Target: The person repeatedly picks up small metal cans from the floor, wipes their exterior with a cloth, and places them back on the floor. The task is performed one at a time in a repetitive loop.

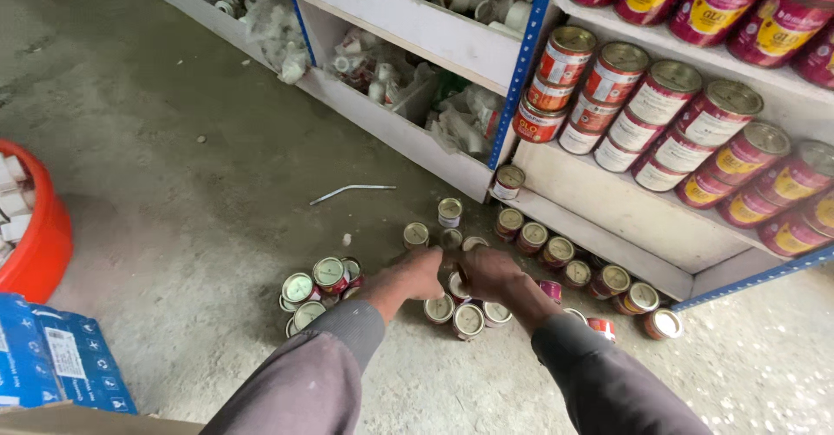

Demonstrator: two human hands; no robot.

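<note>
Grey sleeves [330, 374] come in from the bottom edge, and both your forearms converge on one spot of the concrete floor [174, 183], in front of the lowest shelf. Between your hands stands a small tin [453, 272] among a huddle of like tins [469, 313], upright on its base, so its long axis points straight up at the camera. It lies just ahead of both sets of knuckles, and each hand is about equally near. Your left hand [415, 275] closes in from the left and your right hand [488, 272] from the right, both backs turned up, fingers curled down and inward over the tin. They seem to be touching it, but the fingertips are hidden beneath the hands, so you cannot tell whether either one has really clamped on it or only rests against it. Further left sits a second cluster of small tins [317, 289], well apart from your hands. Beyond, a loose row of tins [556, 251] runs along the foot of the shelving [608, 218], whose shelves hold larger red cans [678, 131] lying on their sides.
</note>
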